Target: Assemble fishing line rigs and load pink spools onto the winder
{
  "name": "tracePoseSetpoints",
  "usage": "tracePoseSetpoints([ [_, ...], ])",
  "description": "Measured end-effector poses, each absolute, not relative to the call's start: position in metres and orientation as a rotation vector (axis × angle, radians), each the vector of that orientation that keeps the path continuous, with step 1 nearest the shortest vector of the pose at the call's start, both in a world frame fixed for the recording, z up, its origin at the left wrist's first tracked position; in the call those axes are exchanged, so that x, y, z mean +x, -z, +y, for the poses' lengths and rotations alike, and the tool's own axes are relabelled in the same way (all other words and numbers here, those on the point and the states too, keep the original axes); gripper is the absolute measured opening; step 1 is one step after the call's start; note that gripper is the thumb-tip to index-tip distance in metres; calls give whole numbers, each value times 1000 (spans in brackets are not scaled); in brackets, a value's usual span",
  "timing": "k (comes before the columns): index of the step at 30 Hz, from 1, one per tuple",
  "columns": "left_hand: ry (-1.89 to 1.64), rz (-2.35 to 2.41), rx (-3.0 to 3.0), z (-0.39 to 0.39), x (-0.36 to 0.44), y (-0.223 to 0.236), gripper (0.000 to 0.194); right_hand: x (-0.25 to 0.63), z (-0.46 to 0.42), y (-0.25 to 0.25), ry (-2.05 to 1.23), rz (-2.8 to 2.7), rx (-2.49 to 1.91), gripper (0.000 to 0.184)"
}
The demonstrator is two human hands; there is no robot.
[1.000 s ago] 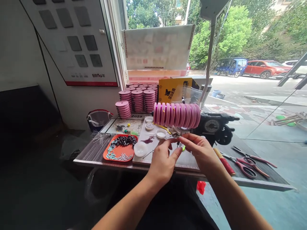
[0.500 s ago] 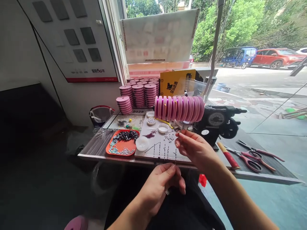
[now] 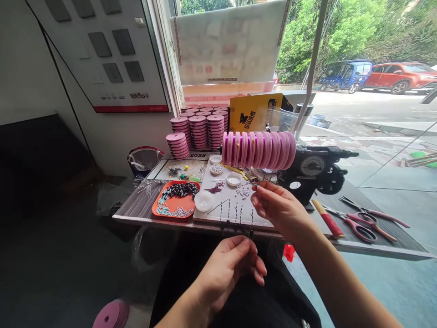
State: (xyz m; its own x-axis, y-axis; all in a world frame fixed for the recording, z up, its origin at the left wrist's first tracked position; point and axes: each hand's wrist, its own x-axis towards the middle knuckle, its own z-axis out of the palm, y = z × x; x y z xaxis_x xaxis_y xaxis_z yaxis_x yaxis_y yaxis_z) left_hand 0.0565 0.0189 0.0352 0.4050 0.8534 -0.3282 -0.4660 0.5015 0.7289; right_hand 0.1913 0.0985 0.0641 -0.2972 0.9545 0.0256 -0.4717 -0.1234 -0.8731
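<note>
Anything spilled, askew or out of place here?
Some white beads lie loose on the board beside a white dish, not in it, which looks like a spill but may be deliberate. A pink spool sits low at the left, apart from the stacked spools. No damage stands out.

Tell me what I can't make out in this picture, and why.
All in the head view:
- Small item in the left hand: partly hidden by the hand, too small to identify.
- Whether the right hand holds anything: too small at its tips.
- Dial markings: too small to read.
- Floor spools: cut off by the bottom edge.
- Red car: cut off by the right edge.
</note>
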Motion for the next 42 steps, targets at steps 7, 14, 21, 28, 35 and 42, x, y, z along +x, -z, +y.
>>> tracePoseSetpoints([
  [7,-881,771,591,17,57,-34,27,191,97,-67,-1646,-1001,-718,26],
  [14,-941,658,605,13,49,-29,20,192,101,-62,-1658,-967,-670,23],
  [21,-920,548,620,11,41,-27,31,195,104,-58,-1644,-958,-661,22],
  [28,-892,549,629,9,42,-25,31,192,102,-62,-1632,-1002,-681,29],
  [35,-783,614,1031,25,36,-41,31,195,111,-68,-1487,-1152,-704,29],
  [42,-1027,661,952,84,73,-80,32,201,116,-74,-1413,-1184,-747,22],
])
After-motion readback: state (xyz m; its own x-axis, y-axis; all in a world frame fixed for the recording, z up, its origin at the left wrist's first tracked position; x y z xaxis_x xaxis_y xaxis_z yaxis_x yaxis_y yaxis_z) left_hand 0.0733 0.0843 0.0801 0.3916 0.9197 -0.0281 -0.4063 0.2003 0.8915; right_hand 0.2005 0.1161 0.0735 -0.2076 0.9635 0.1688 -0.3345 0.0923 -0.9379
